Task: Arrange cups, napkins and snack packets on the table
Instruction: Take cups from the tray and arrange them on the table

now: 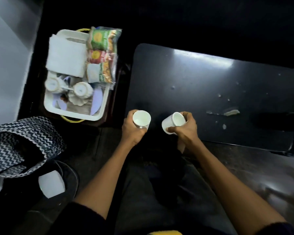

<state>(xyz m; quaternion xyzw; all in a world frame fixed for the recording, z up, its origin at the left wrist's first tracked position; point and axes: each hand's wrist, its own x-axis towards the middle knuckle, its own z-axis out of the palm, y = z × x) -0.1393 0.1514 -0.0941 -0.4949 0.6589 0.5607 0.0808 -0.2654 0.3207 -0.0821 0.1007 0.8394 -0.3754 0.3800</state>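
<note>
I hold white cup in each hand: left hand [131, 128] grips upright cup [141, 118], right hand [185, 127] grips tilted cup [174, 122]; bare desk [202, 85] lies just ahead.

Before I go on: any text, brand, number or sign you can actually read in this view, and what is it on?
Nothing reads clearly.
Green snack packet in the white plastic tray: round yellow logo and sideways lettering, too blurred to read.
Red snack packet: same, blurred.
White snack packet: sideways green lettering, blurred.
White ceramic cups in the hands: no print visible.

Head camera looks steeply down, close above the table [210, 85].
</note>
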